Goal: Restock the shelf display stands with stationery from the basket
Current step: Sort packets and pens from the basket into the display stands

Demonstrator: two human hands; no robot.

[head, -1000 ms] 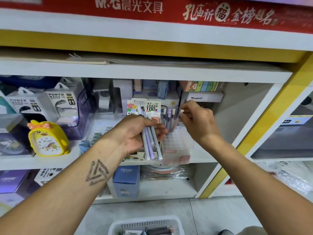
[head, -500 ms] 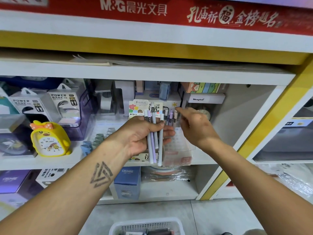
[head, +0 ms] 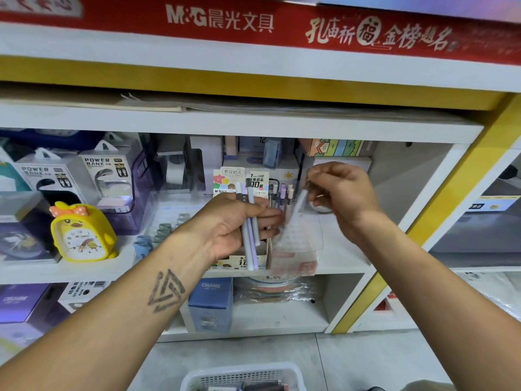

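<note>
My left hand (head: pixel 231 224) grips a small bunch of pastel pens (head: pixel 251 235), white, grey and lilac, held upright in front of the middle shelf. My right hand (head: pixel 344 193) pinches one pale pen (head: pixel 297 207), blurred and tilted, just above the clear display stand (head: pixel 298 244). Several pens (head: pixel 283 193) stand in that stand's back rows. A printed cardboard lead box (head: pixel 225 179) sits behind my left hand. The white basket (head: pixel 242 376) with stationery is on the floor at the bottom edge.
A yellow duck alarm clock (head: pixel 83 232) and power bank boxes (head: pixel 110 176) stand on the left of the shelf. A blue box (head: pixel 211 300) sits on the shelf below. A yellow upright (head: pixel 439 204) borders the bay on the right.
My right hand has drawn one pen out of the bunch and carried it right and up over the clear stand. The left hand's bunch is smaller and has stayed in place.
</note>
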